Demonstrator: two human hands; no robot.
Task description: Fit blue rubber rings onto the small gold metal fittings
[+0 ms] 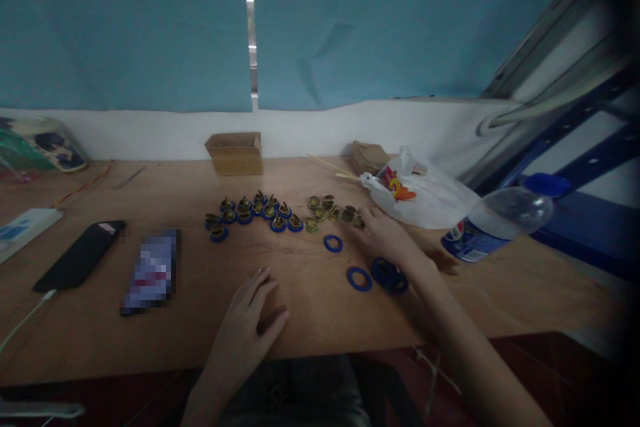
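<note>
My left hand (250, 320) rests on the wooden table near its front edge, fingers apart and holding nothing. My right hand (383, 233) reaches to the small brass-coloured pieces (316, 213), its fingertips at a piece on their right end; whether it grips that piece is too small to tell. Left of these lies a group of brass pieces with blue rings (270, 211). One blue ring (333, 243) lies flat in front of the brass pieces. Another ring (359, 279) sits nearer me, beside a pile of blue rings (389, 275) partly below my right wrist.
A cardboard box (235, 155) stands by the wall. At the right are a white plastic bag (430, 193) and a blue-capped bottle (500, 223). A black phone (80, 257), a blurred-out phone (151, 271) and a white power strip (27, 230) lie at the left.
</note>
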